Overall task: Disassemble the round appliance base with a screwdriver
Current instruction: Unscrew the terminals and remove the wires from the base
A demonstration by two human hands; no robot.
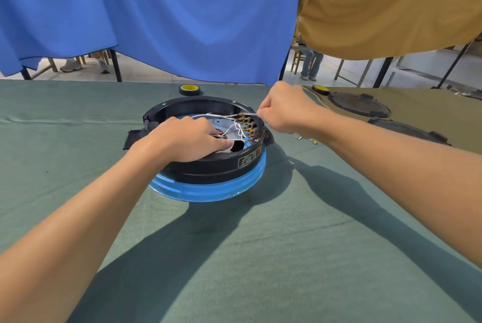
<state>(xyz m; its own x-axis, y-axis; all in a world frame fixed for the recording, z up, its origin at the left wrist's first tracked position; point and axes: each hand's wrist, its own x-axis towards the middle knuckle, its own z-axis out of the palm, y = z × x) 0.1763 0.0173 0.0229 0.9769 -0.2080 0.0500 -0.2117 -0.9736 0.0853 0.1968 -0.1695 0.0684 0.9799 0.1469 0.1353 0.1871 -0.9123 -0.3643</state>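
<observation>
judging from the open housing, disassembly is well under way. the round base sits near the middle of the surface with its cover off, exposing wires and brass terminals. two small brass parts lie loose just beside it. the right grip is closed in a pinch on a white wire at the terminal row. the left grip rests inside the housing, fingers curled; whether it holds anything cannot be told. no screwdriver is visible. remaining work appears to be freeing the wires and separating the black ring from the blue shell.
</observation>
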